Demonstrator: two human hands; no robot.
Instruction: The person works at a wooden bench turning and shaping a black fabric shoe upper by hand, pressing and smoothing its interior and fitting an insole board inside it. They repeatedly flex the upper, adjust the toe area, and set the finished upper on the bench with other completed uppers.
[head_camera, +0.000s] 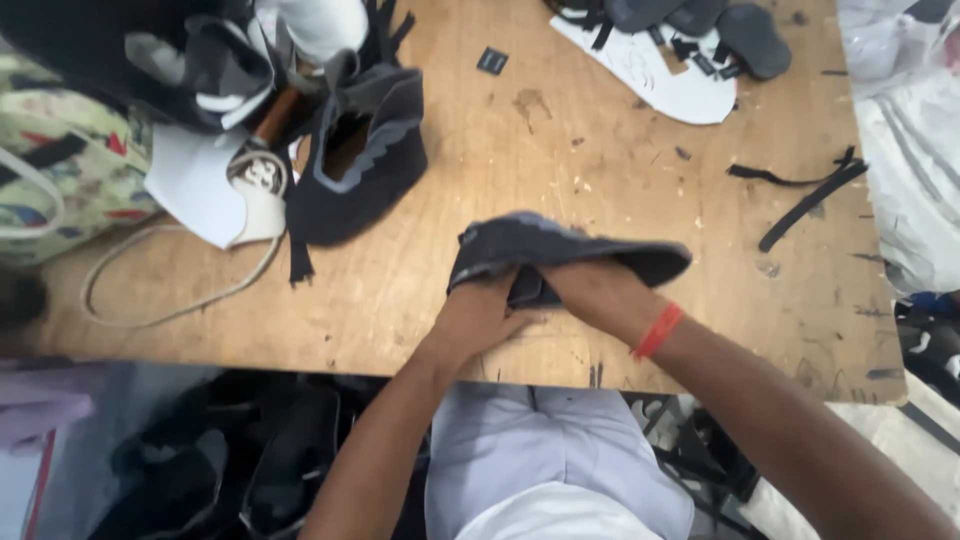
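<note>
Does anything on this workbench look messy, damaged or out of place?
Mostly scraps: loose black strips lie scattered near the right edge of the wooden table, whose top is stained and scuffed. Both hands, left hand and right hand, grip a dark shoe upper. Nothing looks spilled.

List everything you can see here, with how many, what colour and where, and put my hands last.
Table: one, bare wood, fills the middle of the view.
Shoe upper: one, dark grey, near table edge, held by both hands.
Second shoe upper: one, dark grey with lighter trim, upper left.
Sole sheet: one, white, top right, dark pieces on it.
Straps: a few, black, right side.
Small patch: one, black, top centre.
Cord: one, off-white, looped at left.
Bag: one, pale green patterned, far left.
Wristband: one, red, right wrist.
Left hand: grips the upper's underside.
Right hand: grips the upper beside it.
</note>
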